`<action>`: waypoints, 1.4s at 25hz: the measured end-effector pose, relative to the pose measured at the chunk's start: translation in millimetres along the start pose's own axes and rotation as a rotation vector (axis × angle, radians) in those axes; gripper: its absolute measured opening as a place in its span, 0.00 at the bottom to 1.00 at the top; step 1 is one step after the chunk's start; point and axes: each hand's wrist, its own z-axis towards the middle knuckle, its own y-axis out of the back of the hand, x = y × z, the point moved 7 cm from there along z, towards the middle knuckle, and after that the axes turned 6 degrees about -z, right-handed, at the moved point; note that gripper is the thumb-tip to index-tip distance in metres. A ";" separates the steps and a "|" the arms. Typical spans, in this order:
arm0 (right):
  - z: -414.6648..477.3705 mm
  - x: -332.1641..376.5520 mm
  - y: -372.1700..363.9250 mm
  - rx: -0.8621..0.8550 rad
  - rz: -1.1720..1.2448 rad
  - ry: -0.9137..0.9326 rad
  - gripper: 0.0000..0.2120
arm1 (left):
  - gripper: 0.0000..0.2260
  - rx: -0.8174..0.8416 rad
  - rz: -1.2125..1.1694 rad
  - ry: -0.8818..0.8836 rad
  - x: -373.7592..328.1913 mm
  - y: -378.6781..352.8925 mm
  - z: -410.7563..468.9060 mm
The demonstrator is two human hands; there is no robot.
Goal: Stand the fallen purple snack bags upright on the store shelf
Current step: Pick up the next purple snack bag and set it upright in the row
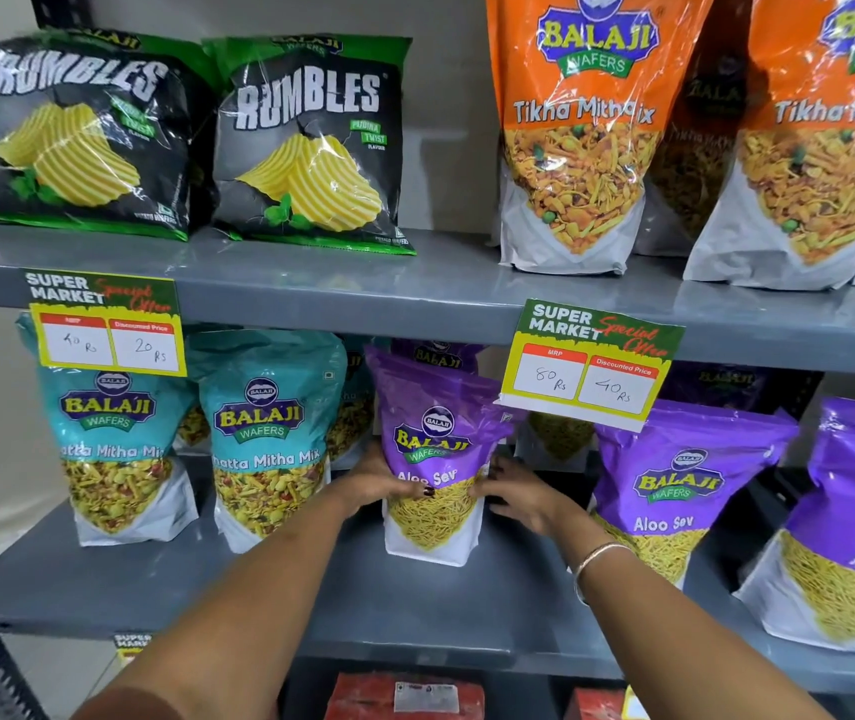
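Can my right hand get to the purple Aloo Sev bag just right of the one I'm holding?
Probably yes: the right hand sits beside that Aloo Sev bag, nothing between them.

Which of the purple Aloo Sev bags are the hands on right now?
The leftmost front purple bag, beside the teal bags. The left hand and right hand flank its sides; the two purple bags further right stand untouched.

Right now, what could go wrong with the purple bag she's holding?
The purple Aloo Sev bag stands upright with its top leaning slightly, held between the left hand and right hand. It might flop over once the hands let go. Its top sits right beside the price tag hanging from the shelf above, so lifting it could knock that tag. The teal bag stands close and could get bumped.
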 end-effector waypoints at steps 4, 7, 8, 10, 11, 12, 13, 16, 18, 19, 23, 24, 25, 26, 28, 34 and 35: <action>-16.0 15.5 -16.6 0.045 0.043 0.084 0.16 | 0.35 0.087 -0.005 0.013 0.4 0.0 0.8; -19.4 26.5 -20.6 -0.028 0.076 0.120 0.09 | 0.34 0.079 -0.008 -0.002 -0.4 0.1 0.6; -21.0 28.7 -22.6 -0.039 0.066 0.125 0.09 | 0.35 0.070 -0.018 -0.006 1.8 1.6 2.4; -21.4 28.7 -24.7 -0.052 0.057 0.117 0.12 | 0.36 0.066 -0.043 0.006 8.6 4.5 6.3; -20.7 28.6 -25.2 -0.060 0.057 0.124 0.12 | 0.36 0.075 -0.047 0.009 10.7 5.6 7.2; -21.4 30.1 -25.9 -0.064 0.054 0.137 0.10 | 0.36 0.088 -0.050 0.007 11.8 5.6 8.1; -23.2 31.0 -26.6 -0.075 0.056 0.149 0.09 | 0.36 0.098 -0.050 0.013 13.2 5.4 8.9; -27.1 29.9 -28.2 -0.111 0.051 0.186 0.10 | 0.37 0.104 -0.039 0.014 13.1 6.3 4.5; -34.7 25.1 -32.4 -0.103 0.053 0.205 0.12 | 0.37 0.118 -0.030 0.026 15.6 4.8 -5.0; -37.5 21.9 -33.8 -0.096 0.056 0.215 0.14 | 0.37 0.121 -0.021 0.027 16.2 4.0 -10.7; -52.4 8.6 -36.8 -0.081 0.014 0.178 0.24 | 0.35 0.083 -0.023 0.045 17.3 -2.3 -41.8; -56.1 6.0 -37.9 -0.080 0.001 0.166 0.25 | 0.35 0.083 -0.022 0.050 17.7 -4.5 -48.4; -59.7 4.5 -39.1 -0.077 -0.007 0.159 0.25 | 0.34 0.081 -0.012 0.058 17.6 -5.3 -53.8; -61.3 1.8 -39.2 -0.073 -0.019 0.159 0.25 | 0.34 0.079 -0.006 0.063 17.4 -6.4 -59.1; -65.4 -2.0 -37.6 -0.054 -0.016 0.145 0.26 | 0.34 0.064 -0.001 0.066 18.9 -6.2 -65.9; -59.7 -56.5 -43.2 0.035 -0.071 0.061 0.32 | 0.41 0.021 0.007 0.148 61.5 -4.9 -70.7; -56.8 -62.7 -46.7 0.028 -0.078 0.054 0.35 | 0.40 0.004 0.011 0.155 69.0 -4.8 -70.7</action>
